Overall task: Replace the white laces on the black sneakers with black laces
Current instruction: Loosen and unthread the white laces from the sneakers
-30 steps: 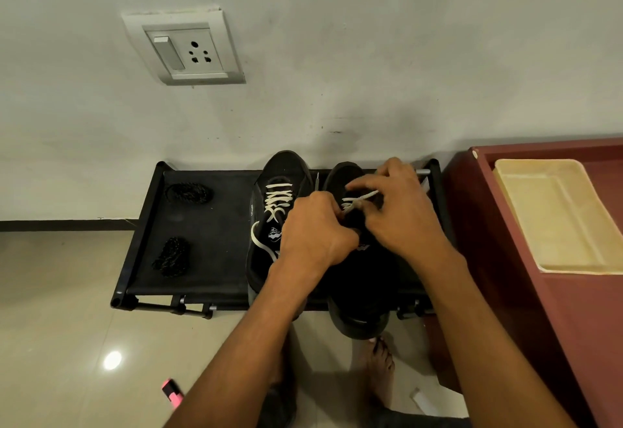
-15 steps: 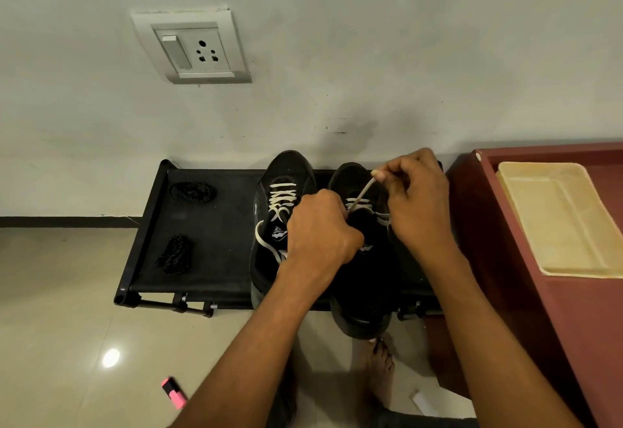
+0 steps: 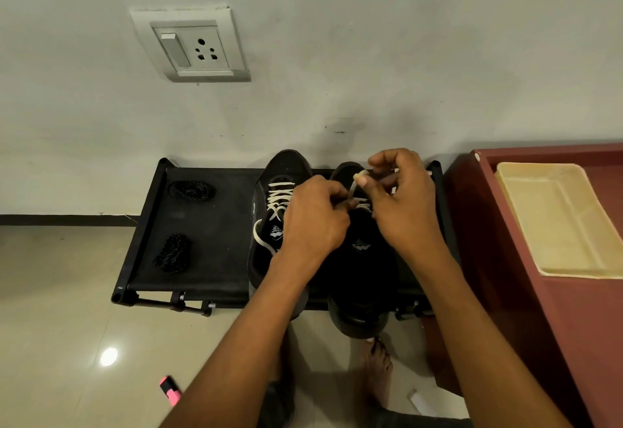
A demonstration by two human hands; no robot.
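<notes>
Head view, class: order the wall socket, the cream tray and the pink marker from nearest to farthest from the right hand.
From the right hand:
1. Cream tray, on the red cabinet to its right.
2. Wall socket, up on the left.
3. Pink marker, on the floor, lower left.

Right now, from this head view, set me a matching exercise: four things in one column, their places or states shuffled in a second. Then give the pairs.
Things
1. left sneaker
2. right sneaker
3. black lace bundles
4. cream tray

Places or states
A. on the red cabinet
B. white lace being pulled out by both hands
C. on the rack's left part, untouched
D. white lace still threaded, not handled

Pairs: 1-D, 2-B, 3-C, 4-A
</notes>
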